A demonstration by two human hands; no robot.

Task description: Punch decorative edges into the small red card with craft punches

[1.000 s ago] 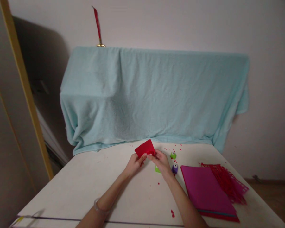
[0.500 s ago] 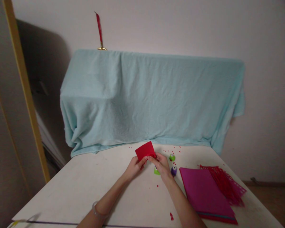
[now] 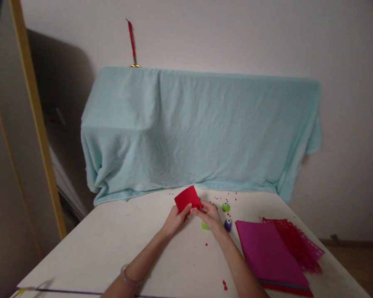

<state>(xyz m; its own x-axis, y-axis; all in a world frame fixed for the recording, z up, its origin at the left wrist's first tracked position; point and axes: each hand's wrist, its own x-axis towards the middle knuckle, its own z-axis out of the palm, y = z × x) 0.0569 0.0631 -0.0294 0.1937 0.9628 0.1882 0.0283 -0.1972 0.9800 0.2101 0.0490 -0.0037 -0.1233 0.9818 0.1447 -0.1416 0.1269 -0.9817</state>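
Note:
A small folded piece of red paper (image 3: 186, 198) is held up above the table's middle. My left hand (image 3: 175, 217) is closed on its lower edge, thumb on the near face. My right hand (image 3: 209, 215) pinches the lower right corner, where the paper looks bent or cut; the detail is too small to make out. Partly hidden by the right hand is a light green object (image 3: 205, 225). To its right stand a green craft punch-like piece (image 3: 226, 207) and a purple one (image 3: 228, 224), each with an eye-like white top.
On the right lies a stack of magenta and red paper (image 3: 272, 252), beside red lattice-cut paper (image 3: 298, 244). Red scraps (image 3: 224, 285) dot the white table (image 3: 112, 244). A light blue cloth (image 3: 205, 132) hangs over something along the back edge.
The red paper has tilted and shifted slightly left. My right fingers have moved a little along its lower right corner. The view has shifted slightly.

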